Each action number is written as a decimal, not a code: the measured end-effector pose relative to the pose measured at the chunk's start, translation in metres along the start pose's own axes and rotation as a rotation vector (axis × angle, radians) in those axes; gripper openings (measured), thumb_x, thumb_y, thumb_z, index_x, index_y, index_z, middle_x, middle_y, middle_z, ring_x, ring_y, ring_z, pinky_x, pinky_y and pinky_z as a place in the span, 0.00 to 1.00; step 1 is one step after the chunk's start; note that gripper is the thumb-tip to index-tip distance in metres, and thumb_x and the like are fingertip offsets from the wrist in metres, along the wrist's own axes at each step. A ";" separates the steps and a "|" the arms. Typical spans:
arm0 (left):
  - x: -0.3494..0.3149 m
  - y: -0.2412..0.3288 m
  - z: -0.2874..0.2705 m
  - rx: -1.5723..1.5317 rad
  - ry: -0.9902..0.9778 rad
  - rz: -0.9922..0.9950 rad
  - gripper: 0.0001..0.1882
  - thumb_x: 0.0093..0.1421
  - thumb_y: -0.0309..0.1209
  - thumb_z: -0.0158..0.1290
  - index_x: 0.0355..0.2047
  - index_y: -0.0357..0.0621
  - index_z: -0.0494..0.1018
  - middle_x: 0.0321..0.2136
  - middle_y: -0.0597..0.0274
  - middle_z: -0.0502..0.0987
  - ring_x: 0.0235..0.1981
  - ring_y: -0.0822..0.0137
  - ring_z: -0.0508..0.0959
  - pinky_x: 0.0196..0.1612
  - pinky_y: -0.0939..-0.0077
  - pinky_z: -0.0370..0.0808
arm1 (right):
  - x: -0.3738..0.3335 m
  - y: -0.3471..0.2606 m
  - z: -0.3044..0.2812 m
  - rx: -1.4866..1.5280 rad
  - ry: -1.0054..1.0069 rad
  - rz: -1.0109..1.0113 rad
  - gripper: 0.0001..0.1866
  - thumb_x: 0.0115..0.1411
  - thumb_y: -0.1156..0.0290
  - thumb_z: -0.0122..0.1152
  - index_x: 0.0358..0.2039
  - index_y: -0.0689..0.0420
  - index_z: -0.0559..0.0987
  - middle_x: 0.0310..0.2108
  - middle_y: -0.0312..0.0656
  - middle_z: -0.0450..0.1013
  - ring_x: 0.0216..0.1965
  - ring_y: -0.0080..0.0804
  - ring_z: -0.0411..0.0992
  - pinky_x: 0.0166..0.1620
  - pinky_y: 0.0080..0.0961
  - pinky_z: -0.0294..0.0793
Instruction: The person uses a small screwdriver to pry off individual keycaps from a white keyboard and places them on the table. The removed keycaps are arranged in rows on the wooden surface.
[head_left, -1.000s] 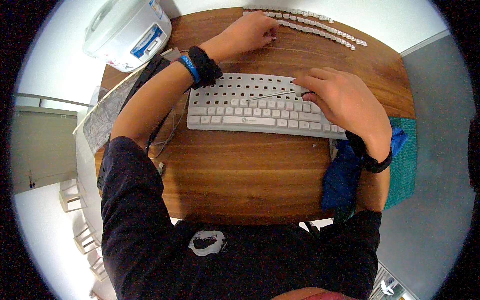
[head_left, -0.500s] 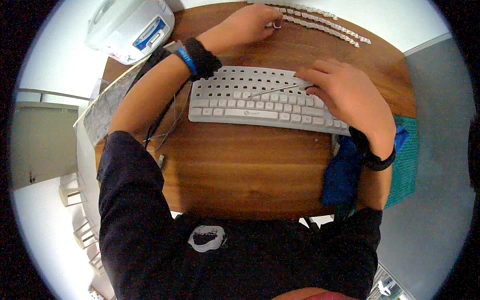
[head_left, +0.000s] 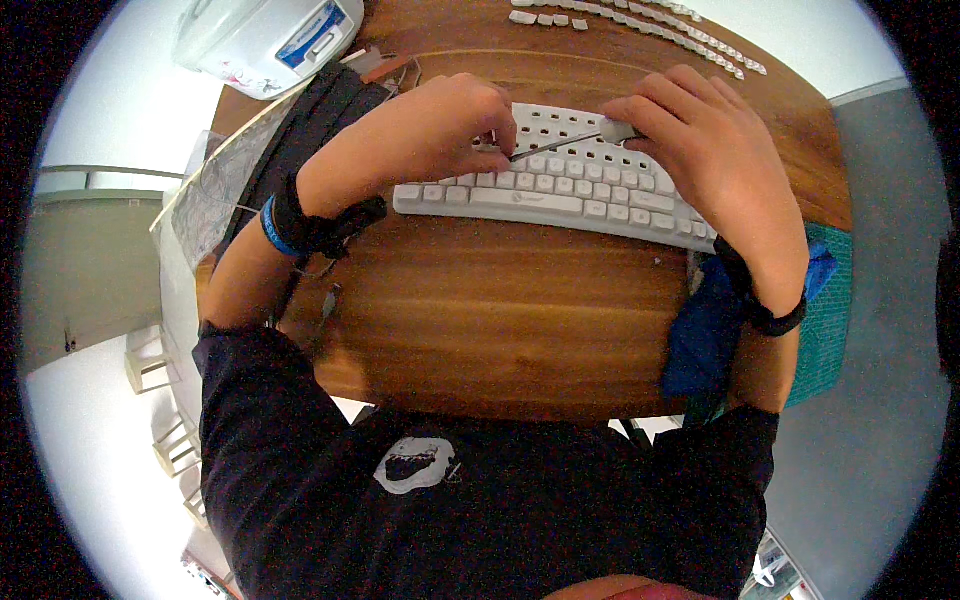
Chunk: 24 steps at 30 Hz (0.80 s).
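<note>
A white keyboard (head_left: 530,201) lies across the table, its near rows capped and its far rows showing bare dark switches. My right hand (head_left: 705,140), above the keyboard's right half, is closed around the pale handle of a thin metal rod tool (head_left: 565,145). The rod slants left and down toward the keys. At its tip, over the left part of the keyboard, my left hand (head_left: 435,135) has thumb and forefinger curled close together. Whatever they may pinch is hidden. Loose white keycaps (head_left: 545,20) stand in a short row behind the keyboard.
Further rows of white keycaps (head_left: 690,45) curve along the far right table edge. At the far left stands a white rice cooker (head_left: 270,50). Black straps or cloth (head_left: 320,110) lie beside my left forearm. Blue cloth (head_left: 695,335) and a green mat (head_left: 825,330) are at the right.
My left hand has come back from the loose keycaps to the rod's tip over the keyboard. A keycap stands where its fingers were. My right hand still holds the rod.
</note>
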<state>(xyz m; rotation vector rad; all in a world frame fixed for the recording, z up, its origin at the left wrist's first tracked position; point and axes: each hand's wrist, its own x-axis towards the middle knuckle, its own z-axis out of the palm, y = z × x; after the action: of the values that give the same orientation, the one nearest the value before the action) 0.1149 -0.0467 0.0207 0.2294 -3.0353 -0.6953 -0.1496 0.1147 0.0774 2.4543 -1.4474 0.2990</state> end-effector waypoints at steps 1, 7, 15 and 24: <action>-0.001 0.000 0.001 -0.003 0.017 0.009 0.09 0.57 0.29 0.67 0.37 0.39 0.84 0.36 0.51 0.82 0.41 0.48 0.83 0.48 0.58 0.80 | 0.001 -0.002 0.000 -0.014 -0.001 0.001 0.15 0.60 0.66 0.59 0.48 0.50 0.82 0.48 0.37 0.77 0.52 0.41 0.75 0.55 0.39 0.76; -0.007 0.013 0.001 0.040 0.056 0.006 0.06 0.58 0.27 0.64 0.34 0.37 0.80 0.40 0.49 0.81 0.43 0.45 0.83 0.49 0.56 0.81 | 0.005 -0.011 -0.003 -0.067 0.136 -0.075 0.16 0.56 0.67 0.61 0.46 0.49 0.82 0.52 0.36 0.75 0.58 0.39 0.73 0.57 0.38 0.77; -0.014 0.022 0.018 0.201 0.142 -0.019 0.08 0.61 0.28 0.60 0.37 0.37 0.76 0.44 0.47 0.77 0.45 0.42 0.81 0.49 0.51 0.81 | 0.010 -0.024 -0.005 -0.082 0.202 -0.144 0.22 0.53 0.72 0.63 0.51 0.47 0.84 0.59 0.35 0.75 0.62 0.40 0.72 0.60 0.38 0.75; -0.016 0.024 0.026 0.280 0.171 -0.016 0.10 0.63 0.29 0.59 0.42 0.37 0.75 0.45 0.48 0.75 0.48 0.44 0.79 0.51 0.54 0.80 | 0.016 -0.035 0.000 -0.210 0.268 -0.178 0.23 0.53 0.71 0.64 0.51 0.43 0.85 0.59 0.29 0.75 0.63 0.33 0.70 0.59 0.33 0.73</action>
<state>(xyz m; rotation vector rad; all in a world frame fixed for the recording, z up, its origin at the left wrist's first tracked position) 0.1262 -0.0122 0.0082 0.3007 -2.9562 -0.2330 -0.1111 0.1181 0.0774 2.2536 -1.0847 0.3983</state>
